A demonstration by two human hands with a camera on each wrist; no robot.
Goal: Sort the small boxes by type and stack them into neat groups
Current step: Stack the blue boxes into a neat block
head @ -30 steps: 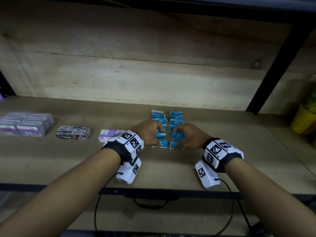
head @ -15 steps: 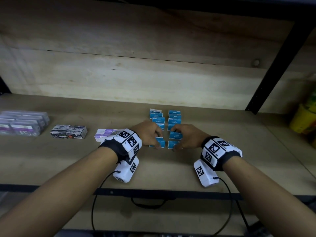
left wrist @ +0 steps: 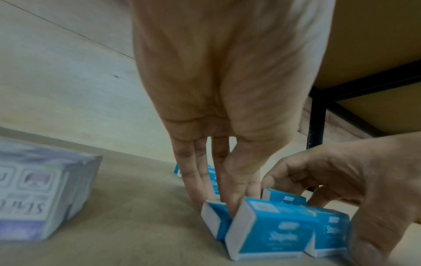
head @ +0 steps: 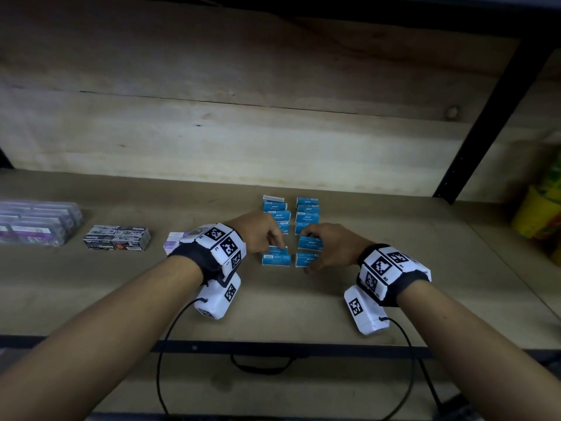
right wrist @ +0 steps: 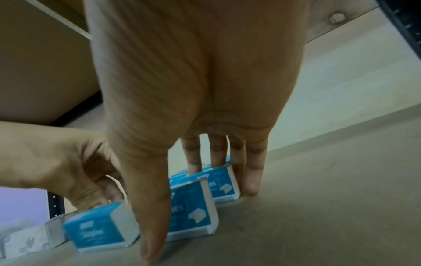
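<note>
left hand [head: 261,235]: from my remote seat i see it over the left column of blue staple boxes [head: 274,214], fingers [left wrist: 193,181] long and close together, tips down on the second box from the front [head: 277,250], thumb slipped in behind the nearest one [head: 276,259]. looks like a light pinch, fingers narrow.
right hand [head: 329,246]: mirrors it on the right column [head: 307,214], fingers [right wrist: 252,172] past the far side of a blue box [head: 309,242], thumb down at the near end of the front box [head: 305,259]. narrow spread, gripping that pair between thumb and fingers.
blue boxes: two columns side by side mid shelf [head: 394,314], running front to back, a slim gap between them.
left of that: a small purple-and-white box [head: 173,243] just behind my left wrist, then a black-and-grey staples pack [head: 117,237], then a bundle of clear-wrapped purple boxes [head: 33,223] at the far left (labels too blurry to read).
right edge: something yellow [head: 534,214], can't tell what.
</note>
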